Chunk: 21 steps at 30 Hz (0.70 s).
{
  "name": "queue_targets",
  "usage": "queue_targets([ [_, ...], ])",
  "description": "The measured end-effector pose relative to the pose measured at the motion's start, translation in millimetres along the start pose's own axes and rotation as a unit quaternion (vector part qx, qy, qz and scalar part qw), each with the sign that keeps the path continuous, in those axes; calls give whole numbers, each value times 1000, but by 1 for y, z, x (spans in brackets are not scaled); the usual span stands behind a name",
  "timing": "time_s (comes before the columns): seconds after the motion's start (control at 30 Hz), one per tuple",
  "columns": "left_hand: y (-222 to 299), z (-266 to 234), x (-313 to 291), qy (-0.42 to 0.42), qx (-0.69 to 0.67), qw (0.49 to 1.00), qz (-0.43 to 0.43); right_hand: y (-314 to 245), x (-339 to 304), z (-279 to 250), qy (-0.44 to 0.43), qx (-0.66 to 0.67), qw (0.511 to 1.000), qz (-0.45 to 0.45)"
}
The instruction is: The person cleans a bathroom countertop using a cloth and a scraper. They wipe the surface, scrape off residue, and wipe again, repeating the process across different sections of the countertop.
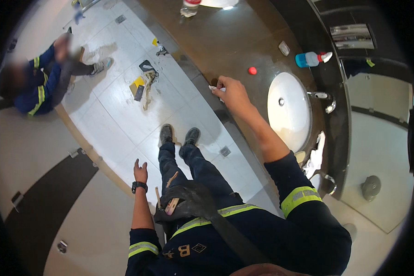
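Note:
My right hand point(234, 95) is closed around a crumpled white cloth or paper wad point(218, 91) at the front edge of the brown countertop point(225, 50). Only part of the wad shows past my fingers. On the counter beyond it lies a small red cap point(252, 71), with a white oval sink point(279, 117) to the right. My left hand point(140, 171) hangs at my side above the floor, fingers apart, holding nothing; a dark watch sits on that wrist.
A spray bottle point(308, 59) of blue liquid lies by the mirror. Near the tap point(321, 95) is a white cloth point(315, 156). A clear bottle point(190, 8) stands at the far counter. Tools and yellow scrapers point(136, 84) litter the tiles. A co-worker point(37, 85) sits at the left.

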State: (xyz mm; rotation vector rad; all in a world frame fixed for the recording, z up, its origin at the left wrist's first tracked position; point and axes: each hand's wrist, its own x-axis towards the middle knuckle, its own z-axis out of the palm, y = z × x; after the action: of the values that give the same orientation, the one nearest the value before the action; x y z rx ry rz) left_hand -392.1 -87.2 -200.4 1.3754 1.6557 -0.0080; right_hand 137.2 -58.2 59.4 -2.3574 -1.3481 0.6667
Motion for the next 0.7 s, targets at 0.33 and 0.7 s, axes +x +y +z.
queue_targets([
  [0.33,-67,9,-42,48,-52,995,-69,5,-10,6,-22,-107,993,-38],
  [0.7,-157,-63,-59,109,-19,987,-117,47,-84,-11,136,0,991,3],
])
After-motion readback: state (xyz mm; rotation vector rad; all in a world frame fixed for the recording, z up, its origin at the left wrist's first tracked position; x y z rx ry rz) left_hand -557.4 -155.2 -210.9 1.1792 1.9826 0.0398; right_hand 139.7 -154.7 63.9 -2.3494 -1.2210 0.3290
